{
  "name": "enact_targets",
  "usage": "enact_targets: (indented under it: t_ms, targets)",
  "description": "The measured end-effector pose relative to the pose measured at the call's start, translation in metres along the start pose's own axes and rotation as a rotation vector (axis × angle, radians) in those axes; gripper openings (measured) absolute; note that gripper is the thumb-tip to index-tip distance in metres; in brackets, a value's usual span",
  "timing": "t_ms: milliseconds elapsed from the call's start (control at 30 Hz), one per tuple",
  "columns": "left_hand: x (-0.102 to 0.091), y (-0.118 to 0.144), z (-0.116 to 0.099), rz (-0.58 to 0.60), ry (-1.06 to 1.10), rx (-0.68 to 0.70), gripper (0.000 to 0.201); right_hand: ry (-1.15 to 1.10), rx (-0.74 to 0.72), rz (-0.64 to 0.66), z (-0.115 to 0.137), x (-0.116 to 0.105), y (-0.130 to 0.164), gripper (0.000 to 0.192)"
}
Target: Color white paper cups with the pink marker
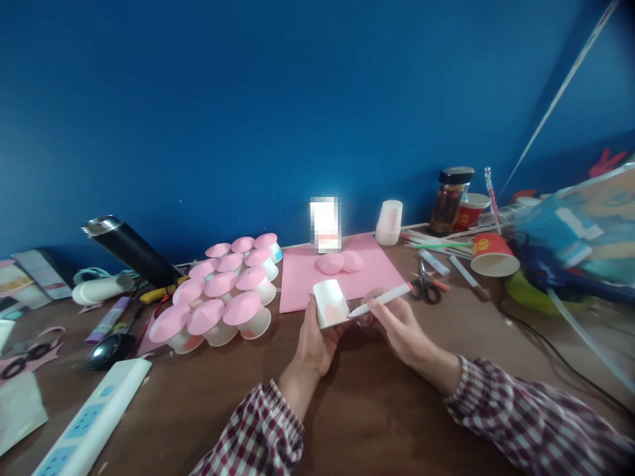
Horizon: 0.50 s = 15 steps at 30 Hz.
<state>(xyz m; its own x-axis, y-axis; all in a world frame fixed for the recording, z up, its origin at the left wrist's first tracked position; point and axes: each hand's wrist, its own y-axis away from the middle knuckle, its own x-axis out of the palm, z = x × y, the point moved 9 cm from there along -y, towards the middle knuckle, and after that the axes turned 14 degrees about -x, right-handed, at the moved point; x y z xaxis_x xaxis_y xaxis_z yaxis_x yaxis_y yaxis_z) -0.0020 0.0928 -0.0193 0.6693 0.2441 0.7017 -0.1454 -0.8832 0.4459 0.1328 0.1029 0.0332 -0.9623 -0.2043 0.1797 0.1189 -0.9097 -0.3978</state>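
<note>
My left hand [317,337] is closed round a white paper cup [329,299], turned with its wide rim down, near the table's middle. A faint reddish patch shows on its side. In my right hand [397,324] is a white marker pen [384,297], its tip at or close to the cup's lower right side; contact is hard to tell. Behind the cup lies a pink paper sheet [297,281] with pink paper cones [331,264] on it. To the left stand several upside-down white cups [255,324] topped with pink cones [241,308].
Scissors [425,287], markers [469,277] and a red paper cup [493,254] lie to the right. A stack of white cups [389,223] and a dark jar [449,201] stand by the blue wall. A power strip [94,416] and black flask [133,251] are left.
</note>
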Motion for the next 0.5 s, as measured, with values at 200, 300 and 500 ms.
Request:
enact_targets:
  t_ms: [200,300,500]
  targets:
    - [0.0021,0.0,0.0021,0.012,0.001,-0.031,0.039,-0.024,-0.012,-0.031,0.0014,-0.0013,-0.0008,0.031]
    - [0.0025,-0.0003,0.0023,0.015,-0.001,-0.033,0.039,-0.062,0.013,-0.021,-0.0017,0.0007,-0.0003,0.031]
    - [0.003,-0.0004,0.0006,0.029,-0.005,-0.002,0.045,-0.139,0.033,-0.013,-0.0061,0.0053,0.0027,0.032]
